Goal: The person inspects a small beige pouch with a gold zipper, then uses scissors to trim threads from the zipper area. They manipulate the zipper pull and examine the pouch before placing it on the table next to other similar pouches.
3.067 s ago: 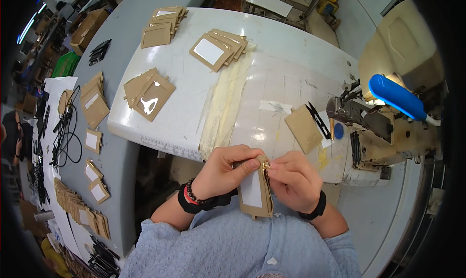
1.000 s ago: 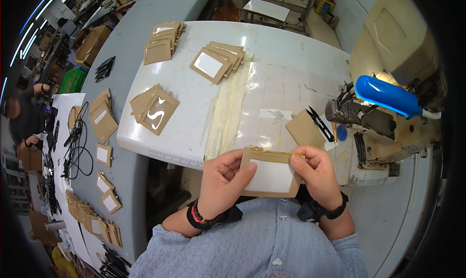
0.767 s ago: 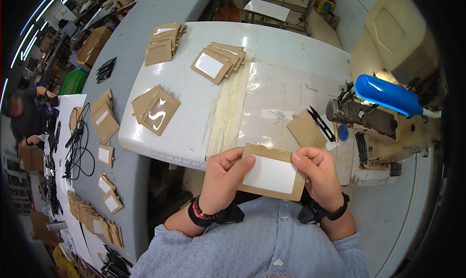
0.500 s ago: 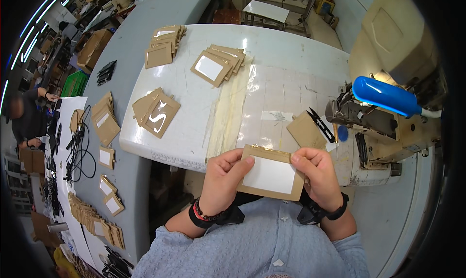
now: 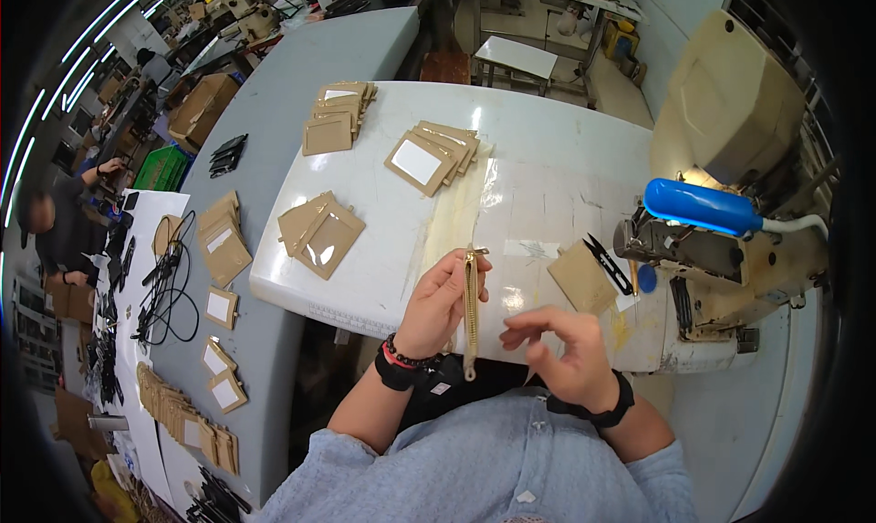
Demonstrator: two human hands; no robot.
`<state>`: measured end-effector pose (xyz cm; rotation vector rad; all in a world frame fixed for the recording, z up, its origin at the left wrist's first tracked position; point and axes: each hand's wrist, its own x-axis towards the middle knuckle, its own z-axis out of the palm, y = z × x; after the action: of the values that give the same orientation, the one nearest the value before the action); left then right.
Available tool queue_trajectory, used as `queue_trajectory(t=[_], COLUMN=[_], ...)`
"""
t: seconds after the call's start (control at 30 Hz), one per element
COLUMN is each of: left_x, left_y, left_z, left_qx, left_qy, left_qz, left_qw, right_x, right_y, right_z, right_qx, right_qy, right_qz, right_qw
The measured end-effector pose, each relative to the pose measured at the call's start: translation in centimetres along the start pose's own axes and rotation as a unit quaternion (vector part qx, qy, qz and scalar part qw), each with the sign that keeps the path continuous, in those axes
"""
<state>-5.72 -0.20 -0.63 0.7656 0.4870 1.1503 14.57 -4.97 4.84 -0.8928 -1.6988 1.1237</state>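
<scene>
My left hand (image 5: 431,311) grips a tan card holder (image 5: 471,318) near its top, thumb against its side. The holder is turned edge-on, so its gold zipper runs up and down and its flat faces hardly show. To its right, my right hand (image 5: 577,360) is apart from it, fingers bent and spread, with nothing in them. Past that hand a tan flat piece (image 5: 581,278) lies on the white table, with black thread snips (image 5: 610,266) beside it.
Tan card holders lie in stacks (image 5: 418,161) on the white table (image 5: 401,112) and along the grey table (image 5: 265,340) at left. At right stands a sewing machine (image 5: 721,277) with a blue lamp (image 5: 698,205). A person (image 5: 68,231) sits far left.
The card holder has turned from face-up to edge-on and moved left. My right hand has let go of it and opened. The view has shifted slightly.
</scene>
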Motion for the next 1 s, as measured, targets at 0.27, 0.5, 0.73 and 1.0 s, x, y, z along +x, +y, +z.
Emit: queue_trajectory(t=[0.27, 0.5, 0.73, 1.0], left_x=[-0.2, 0.4, -2.6, -4.2], left_y=[-0.1, 0.0, 1.5, -3.6], left_z=[1.9, -1.1, -2.4, -1.3], left_qx=[0.032, 0.11, 0.194, 0.375], left_qy=[-0.043, -0.127, -0.025, 0.216], left_qz=[-0.063, -0.092, -0.032, 0.155], left_qw=[0.997, 0.981, 0.98, 0.888], right_x=[3.3, 3.0, 2.4, -0.1], right_y=[0.3, 1.0, 3.2, 4.5], right_z=[0.9, 1.1, 0.8, 1.4], right_qx=[0.056, -0.245, -0.398, -0.393], right_qy=[0.055, 0.102, 0.142, 0.169], right_qz=[-0.02, -0.167, -0.191, -0.194], right_qw=[0.997, 0.95, 0.886, 0.883])
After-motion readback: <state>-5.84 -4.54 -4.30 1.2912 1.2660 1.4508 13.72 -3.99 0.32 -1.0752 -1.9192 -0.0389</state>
